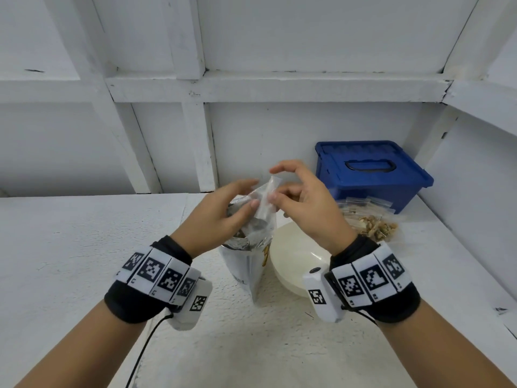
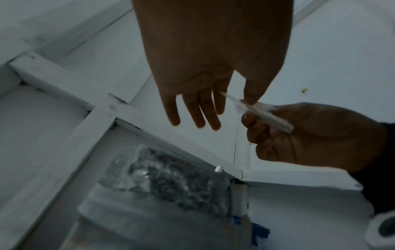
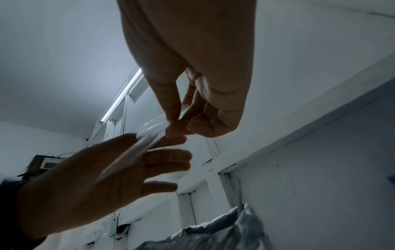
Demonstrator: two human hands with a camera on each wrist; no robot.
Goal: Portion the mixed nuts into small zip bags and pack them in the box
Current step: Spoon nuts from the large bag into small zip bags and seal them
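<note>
A small clear zip bag (image 1: 265,198) is held upright between both hands, above the open mouth of the big foil nut bag (image 1: 246,264) standing on the white table. My left hand (image 1: 253,193) has its thumb on the bag's near face and its straight fingers behind it. My right hand (image 1: 275,189) pinches the bag's right edge with thumb and curled fingers. In the left wrist view the zip strip (image 2: 271,120) sticks out of the right hand's fingers (image 2: 256,132). The right wrist view shows the same pinch on the bag (image 3: 132,152). The small bag looks empty.
A closed blue box (image 1: 372,172) with a handle stands at the back right against the wall. Several filled zip bags of nuts (image 1: 375,228) lie in front of it. A white round bowl (image 1: 296,261) sits right of the foil bag. White framed walls enclose the table.
</note>
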